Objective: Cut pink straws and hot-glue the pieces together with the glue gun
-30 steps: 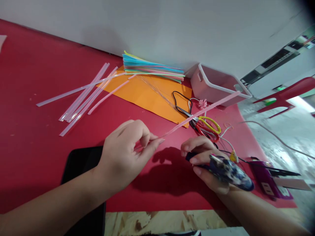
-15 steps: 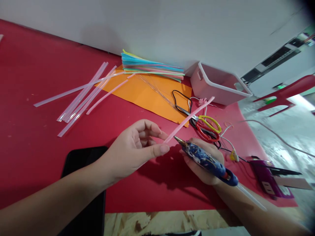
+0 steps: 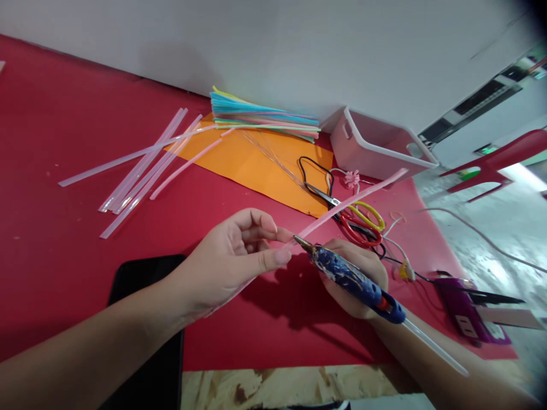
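My left hand (image 3: pixel 243 250) pinches the lower end of a pink pipe cleaner (image 3: pixel 354 197) between thumb and fingers. The pipe cleaner slants up to the right, over the scissors (image 3: pixel 363 222) with red and yellow handles. In my right hand (image 3: pixel 359 273) is a blue hot glue gun (image 3: pixel 348 279), its body spotted with dried glue and a clear glue stick (image 3: pixel 436 347) poking out of its back. The metal nozzle (image 3: pixel 302 243) is at the pipe cleaner, close to my left fingertips; whether it touches cannot be made out.
A bundle of coloured pipe cleaners (image 3: pixel 265 117) lies by the wall on an orange sheet (image 3: pixel 256 165). Several clear glue sticks (image 3: pixel 141 171) lie at left, a black phone (image 3: pixel 145 341) in front. At right are a pink bin (image 3: pixel 376 154), cords and a purple power strip (image 3: pixel 461 310).
The pipe cleaner has slid through my left fingers, so its free end reaches further right. The glue gun has shifted slightly left, its nozzle nearer my left fingertips.
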Tool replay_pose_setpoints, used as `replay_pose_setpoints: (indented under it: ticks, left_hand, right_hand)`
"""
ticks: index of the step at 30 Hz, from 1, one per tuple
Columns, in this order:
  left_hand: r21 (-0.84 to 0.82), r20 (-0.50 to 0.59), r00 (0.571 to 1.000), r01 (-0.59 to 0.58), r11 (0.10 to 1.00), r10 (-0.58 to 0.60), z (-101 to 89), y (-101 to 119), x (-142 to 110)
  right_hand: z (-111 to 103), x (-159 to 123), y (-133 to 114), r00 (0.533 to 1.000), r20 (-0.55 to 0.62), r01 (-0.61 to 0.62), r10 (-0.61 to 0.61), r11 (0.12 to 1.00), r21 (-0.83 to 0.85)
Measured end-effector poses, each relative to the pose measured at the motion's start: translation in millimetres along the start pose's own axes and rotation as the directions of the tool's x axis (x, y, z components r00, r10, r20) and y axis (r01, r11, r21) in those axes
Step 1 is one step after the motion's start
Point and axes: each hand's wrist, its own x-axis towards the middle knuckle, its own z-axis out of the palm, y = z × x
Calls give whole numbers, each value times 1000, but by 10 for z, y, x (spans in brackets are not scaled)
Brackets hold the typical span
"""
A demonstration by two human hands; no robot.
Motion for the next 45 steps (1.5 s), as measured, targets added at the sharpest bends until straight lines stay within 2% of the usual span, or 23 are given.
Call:
replay_pose_setpoints:
  ticks: [15, 22, 32, 40, 45]
  left_hand:
    - [-24, -16, 1000, 14, 1000, -14, 4, 7, 1]
    - [-50, 2, 1000, 17, 999, -17, -11, 1, 1]
    - [-61, -22, 999, 29, 998, -30, -4, 0, 8]
    - [-51, -31, 999, 25, 998, -27, 2, 7, 10]
    - [-77, -11, 1000, 23, 997, -24, -9, -6, 6]
  right_hand:
    - [-7, -13, -36, 996, -22, -87, 86, 996, -15]
    - [-18, 7, -54, 996, -22, -90, 89, 995, -49]
    - [-18, -52, -16, 992, -99, -82, 72, 991, -103]
    - [9, -38, 20, 1000, -6, 16, -16, 1000, 7]
    - [0, -27, 10, 1000, -21, -23, 23, 1000, 3]
